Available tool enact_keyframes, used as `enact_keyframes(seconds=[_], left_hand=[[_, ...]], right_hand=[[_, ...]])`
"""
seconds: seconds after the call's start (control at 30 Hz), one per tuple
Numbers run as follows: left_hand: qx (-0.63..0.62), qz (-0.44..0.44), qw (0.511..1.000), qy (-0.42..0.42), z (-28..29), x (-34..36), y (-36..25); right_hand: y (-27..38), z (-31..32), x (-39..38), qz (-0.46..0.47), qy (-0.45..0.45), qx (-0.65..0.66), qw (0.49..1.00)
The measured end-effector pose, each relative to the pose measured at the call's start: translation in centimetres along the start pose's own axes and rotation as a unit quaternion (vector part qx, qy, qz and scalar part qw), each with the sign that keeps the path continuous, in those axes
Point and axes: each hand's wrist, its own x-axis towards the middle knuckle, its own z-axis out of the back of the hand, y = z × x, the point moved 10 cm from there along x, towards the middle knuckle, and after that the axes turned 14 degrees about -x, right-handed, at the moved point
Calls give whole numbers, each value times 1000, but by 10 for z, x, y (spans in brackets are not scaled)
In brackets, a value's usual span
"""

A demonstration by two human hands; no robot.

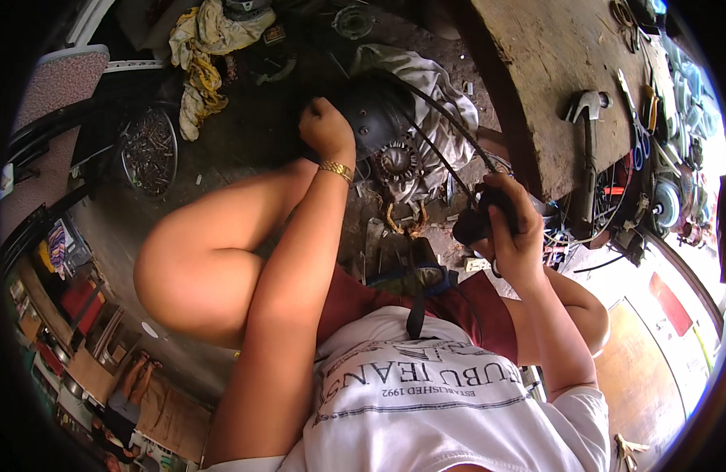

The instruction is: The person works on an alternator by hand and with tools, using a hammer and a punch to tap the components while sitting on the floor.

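Observation:
On the left, my left hand, with a gold watch at its wrist, is closed in a fist against a dark rounded housing with bolt heads on its side. What those fingers hold, if anything, is hidden. My right hand is wrapped around a black rounded object, its kind unclear. Two black cables run between that object's side and the housing. Just below the housing, a round toothed metal part lies beside a crumpled grey cloth.
At the upper right stands a worn wooden bench with a claw hammer and scissors. To the left sits a round pan of small metal pieces. A stained yellow-white rag lies beyond. People appear at the lower left.

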Motion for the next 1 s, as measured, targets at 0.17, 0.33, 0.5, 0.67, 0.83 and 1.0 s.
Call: enact_keyframes(seconds=[0.17, 0.33, 0.5, 0.67, 0.83, 1.0], left_hand=[[24, -41, 999, -4, -17, -13, -9], [44, 25, 999, -17, -9, 13, 10], [14, -36, 999, -23, 4, -6, -5], [41, -40, 998, 29, -17, -26, -16], [50, -65, 997, -8, -8, -4, -9], [31, 5, 999, -2, 3, -3, -6]], right_hand=[[-41, -88, 117, 115, -107, 62, 986], [-9, -89, 97, 44, -26, 50, 997], [-16, -17, 2, 1, 18, 19, 1000], [-38, -97, 126, 116, -124, 18, 985], [-12, -100, 122, 64, -64, 20, 996], [-9, 1, -6, 61, -18, -48, 997]])
